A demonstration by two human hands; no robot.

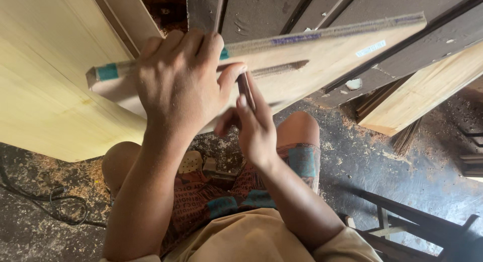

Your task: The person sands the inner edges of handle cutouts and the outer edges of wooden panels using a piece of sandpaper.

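Pale flat plywood board (312, 55), stiff and light-looking, best gripped at its edge: left hand (176, 86) clamps it; right hand (254, 126) pinches a thin dark tool (245, 88).

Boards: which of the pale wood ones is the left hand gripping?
The narrow board with the teal tape at its end, held by the left hand. The wide panel and the plank lie untouched.
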